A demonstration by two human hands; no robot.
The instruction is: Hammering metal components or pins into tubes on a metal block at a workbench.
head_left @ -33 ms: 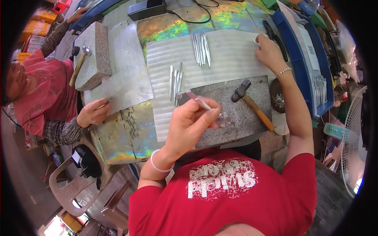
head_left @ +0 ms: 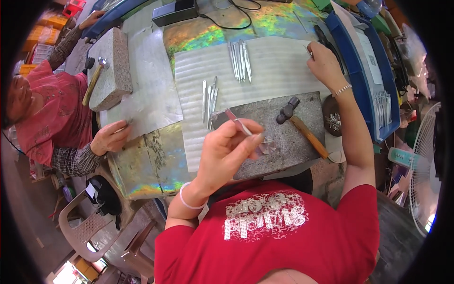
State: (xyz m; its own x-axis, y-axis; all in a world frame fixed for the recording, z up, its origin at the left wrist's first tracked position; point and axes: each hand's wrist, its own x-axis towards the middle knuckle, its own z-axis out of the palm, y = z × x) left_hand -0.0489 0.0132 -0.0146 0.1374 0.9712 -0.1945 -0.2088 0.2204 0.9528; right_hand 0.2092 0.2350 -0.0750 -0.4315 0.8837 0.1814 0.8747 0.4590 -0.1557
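Note:
My left hand (head_left: 227, 146) is raised over the near edge of a grey stone block (head_left: 279, 111), pinching a thin metal strip (head_left: 239, 124) that has a pinkish end. A small clear round piece (head_left: 268, 144) lies just beside its fingertips. A hammer (head_left: 302, 128) with a wooden handle rests on the block to the right. My right hand (head_left: 325, 64) reaches far right across the white corrugated sheet (head_left: 279, 66), fingers curled on a small metal sliver (head_left: 308, 49). Two bunches of silver strips (head_left: 240, 59) (head_left: 209, 97) lie on the sheet.
A co-worker in a pink top sits at the left, one hand (head_left: 111, 137) on the iridescent tabletop (head_left: 151, 161). Beside them stand a second stone block (head_left: 111, 66) and hammer (head_left: 93, 80). A blue tray (head_left: 364, 71) and a fan (head_left: 421, 165) are at the right, with a plastic chair (head_left: 87, 227) lower left.

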